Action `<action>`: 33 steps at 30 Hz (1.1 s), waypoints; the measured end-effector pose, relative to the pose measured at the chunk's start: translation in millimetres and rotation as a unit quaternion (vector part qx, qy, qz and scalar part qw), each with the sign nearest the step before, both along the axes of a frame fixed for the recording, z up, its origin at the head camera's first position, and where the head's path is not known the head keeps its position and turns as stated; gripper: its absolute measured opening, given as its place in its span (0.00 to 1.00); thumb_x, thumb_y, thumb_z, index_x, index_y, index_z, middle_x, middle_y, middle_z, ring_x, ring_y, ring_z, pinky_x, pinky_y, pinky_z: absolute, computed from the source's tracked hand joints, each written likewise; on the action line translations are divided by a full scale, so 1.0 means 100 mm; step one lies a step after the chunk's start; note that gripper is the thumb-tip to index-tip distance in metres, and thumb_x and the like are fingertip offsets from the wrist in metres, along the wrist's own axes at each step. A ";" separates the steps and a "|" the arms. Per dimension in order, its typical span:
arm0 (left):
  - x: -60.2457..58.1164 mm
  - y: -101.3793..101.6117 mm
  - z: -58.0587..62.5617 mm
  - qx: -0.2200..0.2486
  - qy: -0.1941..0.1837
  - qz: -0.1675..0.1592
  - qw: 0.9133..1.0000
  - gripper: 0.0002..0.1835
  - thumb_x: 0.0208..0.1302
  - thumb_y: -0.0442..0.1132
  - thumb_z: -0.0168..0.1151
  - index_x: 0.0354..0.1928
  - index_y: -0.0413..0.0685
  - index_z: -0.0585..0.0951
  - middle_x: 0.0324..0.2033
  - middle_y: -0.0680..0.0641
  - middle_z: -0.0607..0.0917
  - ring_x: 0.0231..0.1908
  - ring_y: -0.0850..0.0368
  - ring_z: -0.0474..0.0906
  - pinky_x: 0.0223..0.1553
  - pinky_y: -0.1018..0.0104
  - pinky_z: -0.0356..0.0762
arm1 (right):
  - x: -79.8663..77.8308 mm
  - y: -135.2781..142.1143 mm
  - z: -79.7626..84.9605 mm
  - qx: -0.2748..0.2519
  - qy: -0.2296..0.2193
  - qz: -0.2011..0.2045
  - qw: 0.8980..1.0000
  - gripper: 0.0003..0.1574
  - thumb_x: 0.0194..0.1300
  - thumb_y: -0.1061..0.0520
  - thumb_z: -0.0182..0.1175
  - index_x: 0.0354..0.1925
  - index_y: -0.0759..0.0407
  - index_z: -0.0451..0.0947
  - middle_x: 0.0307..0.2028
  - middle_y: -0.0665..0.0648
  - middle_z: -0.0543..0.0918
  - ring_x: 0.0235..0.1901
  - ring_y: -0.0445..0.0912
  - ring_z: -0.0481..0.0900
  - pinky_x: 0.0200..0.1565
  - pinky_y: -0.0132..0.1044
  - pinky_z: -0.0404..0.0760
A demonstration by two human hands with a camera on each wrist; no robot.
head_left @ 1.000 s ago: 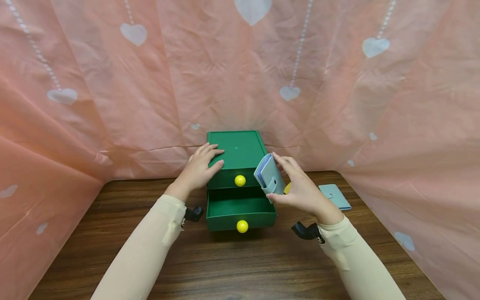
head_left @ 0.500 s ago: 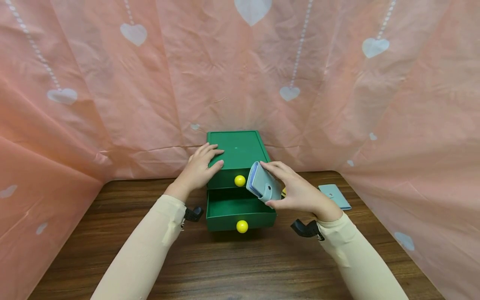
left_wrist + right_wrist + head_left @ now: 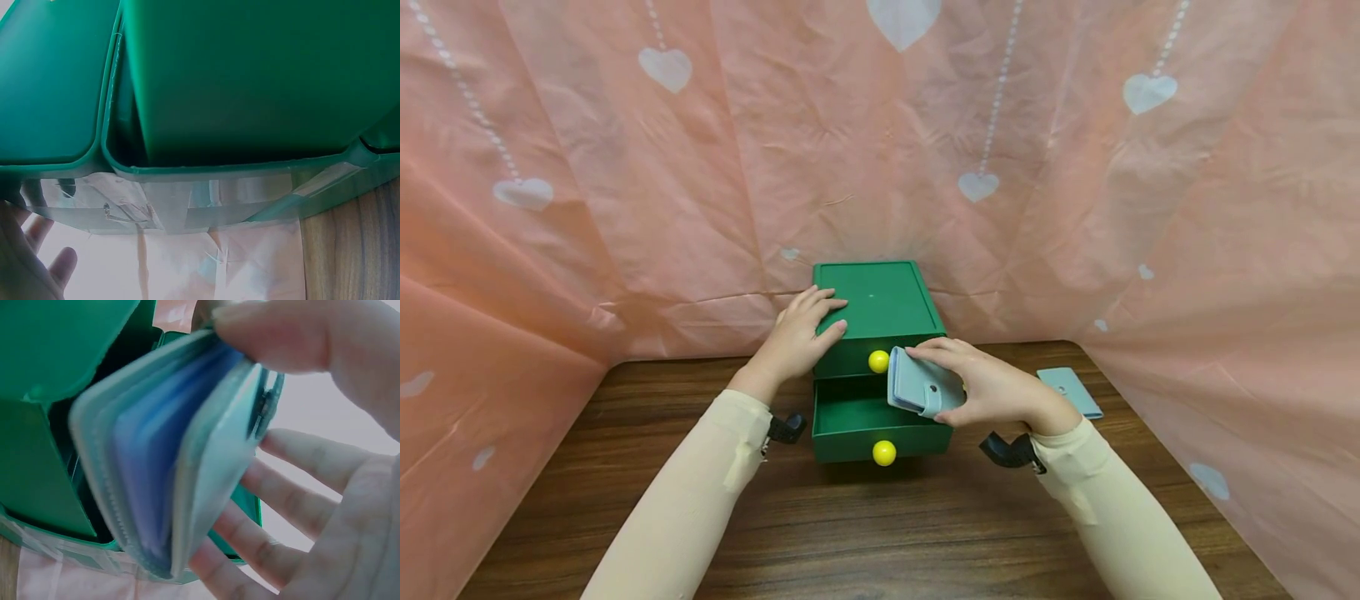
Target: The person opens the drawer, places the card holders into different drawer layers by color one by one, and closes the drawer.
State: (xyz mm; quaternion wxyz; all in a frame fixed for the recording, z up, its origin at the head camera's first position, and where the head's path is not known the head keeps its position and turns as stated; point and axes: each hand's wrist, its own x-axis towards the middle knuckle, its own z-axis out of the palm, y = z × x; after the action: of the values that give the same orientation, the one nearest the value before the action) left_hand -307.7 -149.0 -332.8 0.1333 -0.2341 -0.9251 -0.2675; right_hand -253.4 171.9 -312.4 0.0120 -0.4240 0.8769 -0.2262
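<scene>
My right hand [image 3: 996, 387] pinches a light blue card holder [image 3: 917, 382] between thumb and fingers. The holder tilts above the right side of a pulled-out lower drawer [image 3: 850, 446]. Its snap strap shows in the head view, and the right wrist view shows bluish-purple sleeves [image 3: 147, 462] between its covers. My left hand [image 3: 797, 337] lies spread on the left edge of the green drawer cabinet [image 3: 880, 296], fingers on its top. The upper drawer [image 3: 842, 357] is pushed in.
A second light blue card holder [image 3: 1071, 393] lies on the wooden table [image 3: 880, 533] to the right, behind my right wrist. Round yellow knobs [image 3: 884, 453] stick out from both drawer fronts. A pink curtain [image 3: 880, 167] with hearts hangs behind the cabinet.
My right hand has brought the card holder left and down, over the open drawer, turning it flatter. A yellow item behind it is now nearly covered. The left hand stays put.
</scene>
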 end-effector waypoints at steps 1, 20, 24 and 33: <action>0.00 0.00 0.00 0.000 -0.001 0.000 1.000 0.28 0.77 0.58 0.46 0.71 0.55 0.71 0.75 0.47 0.61 0.77 0.48 0.43 0.71 0.37 0.45 | 0.00 0.00 0.00 0.004 0.000 0.005 1.000 0.56 0.53 0.53 0.75 0.76 0.47 0.60 0.68 0.51 0.66 0.53 0.46 0.69 0.46 0.40 0.76; 0.00 0.00 -0.01 0.000 0.004 0.001 1.000 0.28 0.77 0.57 0.46 0.71 0.55 0.71 0.75 0.47 0.62 0.77 0.48 0.43 0.71 0.37 0.45 | -0.06 -0.02 0.00 0.048 -0.009 0.027 0.998 0.51 0.52 0.55 0.73 0.73 0.52 0.66 0.64 0.51 0.69 0.52 0.45 0.69 0.48 0.39 0.75; 0.00 0.00 -0.01 0.000 0.005 0.000 1.000 0.28 0.77 0.57 0.47 0.71 0.54 0.71 0.74 0.46 0.62 0.77 0.46 0.44 0.71 0.37 0.44 | -0.06 -0.04 0.00 0.060 -0.011 0.029 0.998 0.50 0.51 0.55 0.73 0.72 0.53 0.67 0.64 0.50 0.70 0.50 0.44 0.69 0.46 0.38 0.75; 0.00 0.01 -0.01 0.002 0.008 -0.002 1.000 0.28 0.77 0.57 0.46 0.71 0.54 0.71 0.74 0.46 0.62 0.77 0.46 0.44 0.71 0.36 0.44 | -0.09 -0.10 -0.02 0.077 -0.018 0.038 0.996 0.46 0.53 0.55 0.70 0.70 0.49 0.70 0.63 0.48 0.71 0.51 0.44 0.69 0.47 0.39 0.74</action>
State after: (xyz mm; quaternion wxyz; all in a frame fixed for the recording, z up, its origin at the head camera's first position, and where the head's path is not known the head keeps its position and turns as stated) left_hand -307.3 -147.6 -333.6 0.1403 -0.2377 -0.9231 -0.2677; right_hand -262.3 161.7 -314.1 0.0690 -0.4505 0.8747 -0.1650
